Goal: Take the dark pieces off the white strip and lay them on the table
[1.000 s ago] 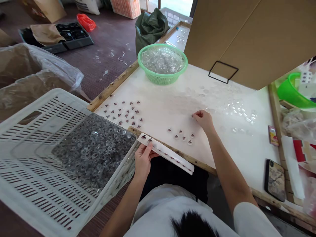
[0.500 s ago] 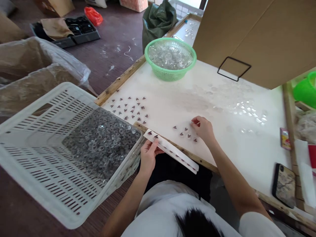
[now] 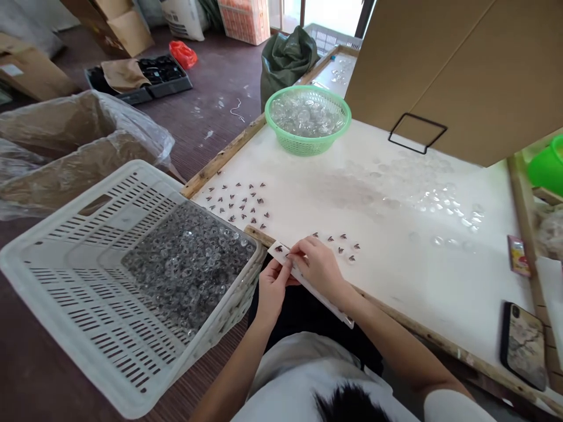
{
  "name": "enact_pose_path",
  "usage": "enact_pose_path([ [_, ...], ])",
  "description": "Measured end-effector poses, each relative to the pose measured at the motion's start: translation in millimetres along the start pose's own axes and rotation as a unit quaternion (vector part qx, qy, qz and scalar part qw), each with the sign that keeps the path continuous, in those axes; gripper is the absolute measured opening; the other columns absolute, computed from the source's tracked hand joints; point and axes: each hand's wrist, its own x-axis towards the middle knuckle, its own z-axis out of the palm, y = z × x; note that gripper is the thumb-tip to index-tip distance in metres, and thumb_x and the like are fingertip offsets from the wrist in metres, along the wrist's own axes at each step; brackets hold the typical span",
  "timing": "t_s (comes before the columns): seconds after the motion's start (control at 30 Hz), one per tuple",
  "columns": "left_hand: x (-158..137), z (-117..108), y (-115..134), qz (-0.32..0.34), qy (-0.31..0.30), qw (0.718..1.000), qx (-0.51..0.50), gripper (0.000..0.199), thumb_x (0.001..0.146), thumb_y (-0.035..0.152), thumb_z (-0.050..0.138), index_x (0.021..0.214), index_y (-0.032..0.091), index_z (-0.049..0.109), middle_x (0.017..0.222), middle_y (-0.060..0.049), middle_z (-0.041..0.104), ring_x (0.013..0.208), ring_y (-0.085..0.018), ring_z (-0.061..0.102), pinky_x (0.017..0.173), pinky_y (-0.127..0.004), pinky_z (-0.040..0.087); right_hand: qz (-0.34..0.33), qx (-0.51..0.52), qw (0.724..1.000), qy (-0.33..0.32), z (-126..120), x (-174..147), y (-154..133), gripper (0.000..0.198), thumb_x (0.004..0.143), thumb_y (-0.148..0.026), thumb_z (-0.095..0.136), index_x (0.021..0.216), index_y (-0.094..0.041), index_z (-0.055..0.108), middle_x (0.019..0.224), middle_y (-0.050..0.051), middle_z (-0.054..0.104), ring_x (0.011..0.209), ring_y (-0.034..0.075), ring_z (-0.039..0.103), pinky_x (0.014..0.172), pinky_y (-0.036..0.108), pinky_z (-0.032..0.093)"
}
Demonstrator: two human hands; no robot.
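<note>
My left hand (image 3: pixel 272 287) holds a long white sticker strip (image 3: pixel 329 305) at its near end, over the table's wooden front edge. My right hand (image 3: pixel 319 266) rests on the same strip, fingertips pinched at a small dark sticker (image 3: pixel 278 249) near the strip's end. Just beyond the hands, a few clear glass pieces with dark stickers (image 3: pixel 345 249) lie on the white table (image 3: pixel 308 199). A larger group of stickered pieces (image 3: pixel 240 202) lies at the table's left edge. Whether the right fingers grip a sticker is unclear.
A white slotted crate (image 3: pixel 79 281) full of clear pieces stands at my left. A green basket (image 3: pixel 308 120) of clear glass pieces sits at the table's far side, loose clear pieces (image 3: pixel 440 199) to the right, a phone (image 3: pixel 523 346) at the near right, a cardboard panel (image 3: pixel 440 70) behind.
My right hand has left the clear pieces on the table and come back to the strip held by my left hand. The camera has shifted a little to the left.
</note>
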Motion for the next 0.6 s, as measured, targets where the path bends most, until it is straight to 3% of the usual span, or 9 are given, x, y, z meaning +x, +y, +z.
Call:
enact_pose_path([
  [0.07,1.4,-0.7,0.3,-0.006,-0.004,1.000,-0.016,0.034,0.079,0.041,0.071,0.101,0.015,0.068,0.083,-0.005,0.071,0.067,-0.018,0.067,0.055,-0.026,0.056,-0.032,0.001,0.999,0.008,0.4,-2.9,-1.1,0.013,0.088,-0.014,0.052,0.082,-0.023,0.059,0.088,0.005,0.061,0.085,0.020,0.057,0.075,0.034,0.046],
  [0.2,6.1,2.9,3.8,-0.011,-0.011,0.999,-0.040,0.036,0.075,0.039,0.075,0.102,0.017,0.069,0.086,-0.005,0.071,0.073,-0.019,0.068,0.060,-0.027,0.058,-0.042,0.128,0.990,0.047,-21.2,6.6,7.3,0.008,0.087,-0.018,0.054,0.081,-0.024,0.058,0.087,0.004,0.061,0.083,0.018,0.058,0.075,0.033,0.048],
  [0.3,10.2,4.0,5.8,-0.012,-0.001,0.999,-0.045,0.034,0.073,0.039,0.076,0.100,0.019,0.070,0.086,-0.004,0.072,0.073,-0.019,0.068,0.061,-0.027,0.058,0.026,0.164,0.978,0.130,-51.3,28.7,33.4,0.008,0.086,-0.029,0.059,0.082,-0.023,0.057,0.083,0.003,0.062,0.078,0.017,0.059,0.073,0.032,0.049],
  [0.43,13.2,-2.5,4.4,-0.016,0.008,0.998,-0.052,0.029,0.075,0.038,0.075,0.097,0.018,0.070,0.080,-0.002,0.070,0.066,-0.016,0.066,0.058,-0.026,0.058,0.142,0.113,0.953,0.243,-97.6,49.4,93.3,0.017,0.081,-0.037,0.062,0.084,-0.021,0.057,0.076,0.002,0.061,0.068,0.014,0.055,0.066,0.029,0.046],
  [0.6,14.6,-10.3,-1.1,-0.018,0.039,0.997,-0.057,0.027,0.074,0.037,0.075,0.091,0.017,0.069,0.073,-0.001,0.068,0.060,-0.015,0.064,0.053,-0.025,0.057,0.271,0.014,0.921,0.281,-143.1,26.6,157.3,0.021,0.076,-0.039,0.064,0.083,-0.020,0.061,0.078,0.002,0.064,0.069,0.014,0.054,0.063,0.028,0.044],
])
